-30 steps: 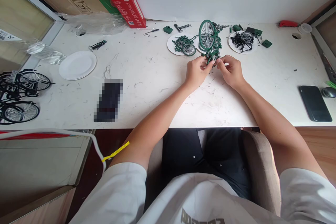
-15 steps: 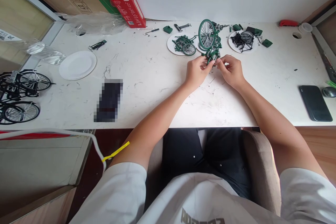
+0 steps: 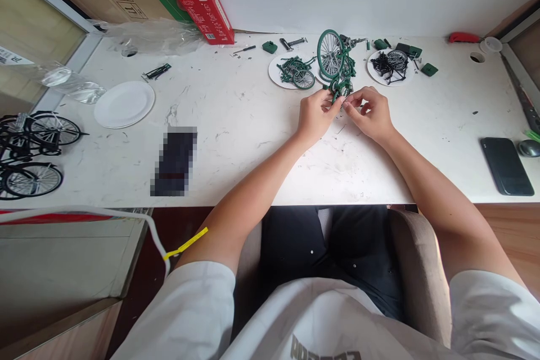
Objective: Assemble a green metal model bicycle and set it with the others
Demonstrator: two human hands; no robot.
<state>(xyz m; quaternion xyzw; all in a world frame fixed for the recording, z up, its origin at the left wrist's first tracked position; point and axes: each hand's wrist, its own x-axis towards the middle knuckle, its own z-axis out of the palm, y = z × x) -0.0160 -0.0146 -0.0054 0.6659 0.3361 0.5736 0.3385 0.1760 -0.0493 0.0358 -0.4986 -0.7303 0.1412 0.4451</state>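
Observation:
A green model bicycle [image 3: 331, 55] is held up over the table, its large spoked wheel raised toward the back. My left hand [image 3: 317, 115] is closed on the near end of it, thumb and fingers pinching the green frame. Right beside, my right hand [image 3: 371, 112] has thumb and forefinger pressed together against the same end of the model. Whether a small part sits between those right fingertips I cannot make out. Behind the model, a white plate of green bicycle parts [image 3: 295, 72] lies to the left, and a plate of black parts [image 3: 390, 67] to the right.
Several finished-looking black model bicycles [image 3: 37, 149] stand at the left edge. White plates [image 3: 124, 104], a blurred dark object [image 3: 175, 162], a small screwdriver [image 3: 244, 50] and a red box [image 3: 211, 17] are on the table. A phone [image 3: 506, 166] lies at the right.
The model's wheel has tilted slightly left. My right fingertips have shifted a little left, closer to my left thumb.

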